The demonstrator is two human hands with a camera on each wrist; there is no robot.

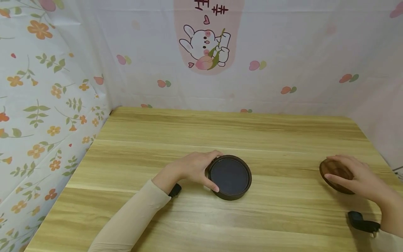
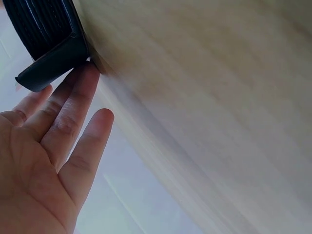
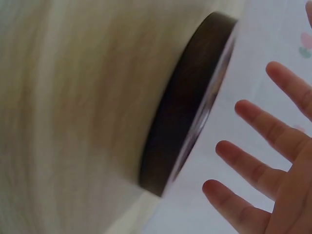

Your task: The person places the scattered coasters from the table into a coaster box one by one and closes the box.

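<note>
In the head view a round black coaster holder with a stitched top and brown rim sits mid-table. My left hand holds it from the left, thumb on the near rim and fingertips at the far side. Stacked layers show through the side opening of the holder in the left wrist view, with my left hand's fingers stretched toward its base. At the right, a shallow brown wooden dish lies partly under my right hand. The right wrist view shows that hand's fingers spread and apart from the dish.
The wood-grain table reaches back to a white curtain with a rabbit print. A floral cloth hangs along the left edge. Black wrist mounts sit under both wrists, close to the tabletop.
</note>
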